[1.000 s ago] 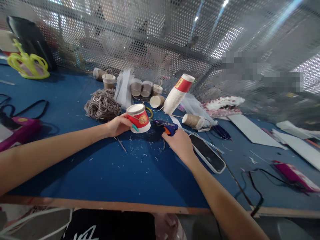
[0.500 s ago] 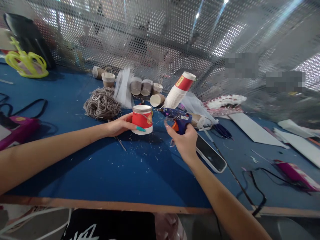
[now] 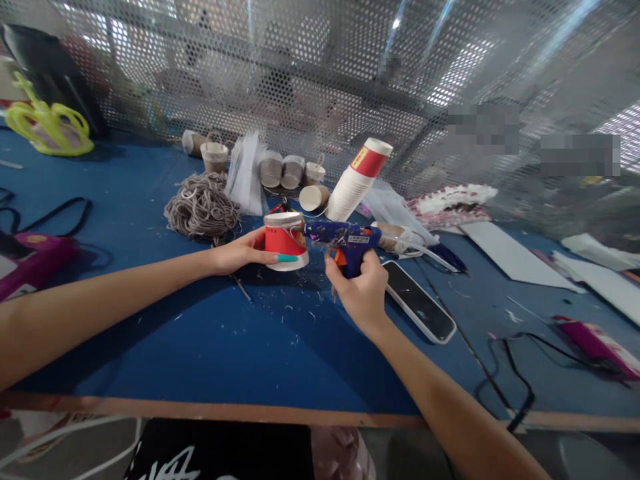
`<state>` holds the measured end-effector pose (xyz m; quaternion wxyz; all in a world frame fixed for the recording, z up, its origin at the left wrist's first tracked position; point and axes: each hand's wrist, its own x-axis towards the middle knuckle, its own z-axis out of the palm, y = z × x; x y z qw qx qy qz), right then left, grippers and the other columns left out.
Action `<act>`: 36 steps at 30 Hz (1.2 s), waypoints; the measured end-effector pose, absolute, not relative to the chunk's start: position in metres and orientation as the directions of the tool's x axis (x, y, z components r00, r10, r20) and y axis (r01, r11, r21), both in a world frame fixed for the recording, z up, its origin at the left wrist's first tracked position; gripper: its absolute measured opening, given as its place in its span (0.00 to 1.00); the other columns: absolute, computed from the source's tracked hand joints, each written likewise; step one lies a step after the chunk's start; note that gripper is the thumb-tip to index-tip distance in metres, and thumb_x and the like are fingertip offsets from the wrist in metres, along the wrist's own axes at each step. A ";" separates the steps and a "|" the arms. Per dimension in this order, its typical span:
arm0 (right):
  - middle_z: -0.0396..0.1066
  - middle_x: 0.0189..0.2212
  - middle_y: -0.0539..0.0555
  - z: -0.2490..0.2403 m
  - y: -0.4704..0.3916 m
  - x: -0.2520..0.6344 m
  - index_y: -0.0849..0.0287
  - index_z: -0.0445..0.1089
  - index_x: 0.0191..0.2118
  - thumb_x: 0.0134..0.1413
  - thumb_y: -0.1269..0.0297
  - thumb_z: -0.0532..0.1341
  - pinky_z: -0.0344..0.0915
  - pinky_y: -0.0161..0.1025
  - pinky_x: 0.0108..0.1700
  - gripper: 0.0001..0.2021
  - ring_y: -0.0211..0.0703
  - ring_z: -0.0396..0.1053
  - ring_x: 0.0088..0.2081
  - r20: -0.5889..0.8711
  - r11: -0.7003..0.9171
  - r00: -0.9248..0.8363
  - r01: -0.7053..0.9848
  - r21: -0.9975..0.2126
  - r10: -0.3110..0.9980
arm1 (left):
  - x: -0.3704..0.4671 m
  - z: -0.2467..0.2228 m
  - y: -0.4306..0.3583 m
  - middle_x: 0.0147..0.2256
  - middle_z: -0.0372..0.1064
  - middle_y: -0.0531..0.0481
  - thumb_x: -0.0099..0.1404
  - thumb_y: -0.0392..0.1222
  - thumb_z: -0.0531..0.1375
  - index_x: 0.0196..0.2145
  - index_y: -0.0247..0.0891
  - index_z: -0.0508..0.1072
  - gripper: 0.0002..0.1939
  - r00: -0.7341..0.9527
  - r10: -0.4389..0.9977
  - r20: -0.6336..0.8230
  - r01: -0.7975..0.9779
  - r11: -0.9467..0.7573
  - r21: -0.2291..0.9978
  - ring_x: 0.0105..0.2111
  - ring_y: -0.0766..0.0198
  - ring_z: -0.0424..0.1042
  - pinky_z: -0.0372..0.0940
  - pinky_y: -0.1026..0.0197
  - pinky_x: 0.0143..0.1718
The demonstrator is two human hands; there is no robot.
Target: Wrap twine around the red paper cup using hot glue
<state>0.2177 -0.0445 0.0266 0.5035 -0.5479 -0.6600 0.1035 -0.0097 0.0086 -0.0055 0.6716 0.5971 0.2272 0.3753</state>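
A red and white paper cup (image 3: 284, 248), with grey cord around its rim, is held in my left hand (image 3: 245, 253), a teal-nailed thumb across its front. My right hand (image 3: 361, 283) grips a blue glue gun (image 3: 345, 239) with an orange trigger. The gun points left, its nozzle end at the cup's upper right side; whether it touches cannot be made out. Behind my left hand lies a tangled heap of grey cord (image 3: 203, 208).
A leaning stack of paper cups (image 3: 357, 180) and small wrapped cups (image 3: 293, 171) stand behind. A phone (image 3: 420, 303) lies right of my right hand. Magenta glue guns (image 3: 35, 257) rest at both sides; a yellow crown (image 3: 53, 127) sits back left.
My right hand has brought the glue gun leftward and levelled it, so its nozzle end is now at the cup's rim. My left hand still holds the cup.
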 end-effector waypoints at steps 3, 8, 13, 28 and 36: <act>0.66 0.20 0.45 0.027 -0.045 0.218 0.55 0.63 0.30 0.44 0.57 0.63 0.65 0.38 0.25 0.11 0.36 0.62 0.20 0.559 0.389 0.099 0.621 -0.681 0.823 | -0.010 -0.004 0.008 0.58 0.67 0.37 0.52 0.45 0.71 0.56 0.36 0.67 0.35 0.609 0.782 0.132 -0.213 0.001 0.977 0.59 0.43 0.65 0.59 0.45 0.58; 0.61 0.17 0.43 0.025 -0.044 0.219 0.55 0.62 0.30 0.46 0.57 0.62 0.63 0.37 0.24 0.10 0.34 0.59 0.18 0.579 0.387 0.094 0.657 -0.647 0.810 | -0.009 -0.003 0.007 0.59 0.66 0.37 0.53 0.45 0.70 0.57 0.35 0.66 0.36 0.612 0.778 0.145 -0.210 -0.017 0.978 0.60 0.43 0.63 0.58 0.45 0.59; 0.61 0.17 0.43 0.026 -0.044 0.219 0.55 0.62 0.31 0.47 0.58 0.61 0.63 0.38 0.24 0.09 0.35 0.61 0.19 0.580 0.389 0.079 0.667 -0.635 0.811 | -0.009 -0.004 0.008 0.59 0.67 0.38 0.54 0.45 0.70 0.57 0.37 0.66 0.35 0.618 0.773 0.147 -0.205 -0.022 0.978 0.60 0.42 0.63 0.58 0.44 0.60; 0.63 0.18 0.45 0.025 -0.044 0.221 0.55 0.62 0.32 0.48 0.59 0.60 0.63 0.38 0.24 0.08 0.37 0.64 0.20 0.587 0.372 0.077 0.707 -0.602 0.806 | -0.009 -0.005 0.009 0.58 0.67 0.38 0.53 0.45 0.70 0.56 0.37 0.67 0.35 0.604 0.785 0.134 -0.201 -0.013 0.979 0.60 0.42 0.63 0.58 0.44 0.59; 0.62 0.17 0.44 0.026 -0.045 0.222 0.54 0.60 0.31 0.48 0.59 0.60 0.62 0.38 0.23 0.08 0.37 0.63 0.19 0.586 0.373 0.080 0.700 -0.609 0.807 | -0.010 -0.007 0.010 0.57 0.68 0.38 0.52 0.44 0.71 0.54 0.37 0.69 0.32 0.605 0.783 0.147 -0.242 0.005 0.970 0.59 0.43 0.64 0.59 0.45 0.58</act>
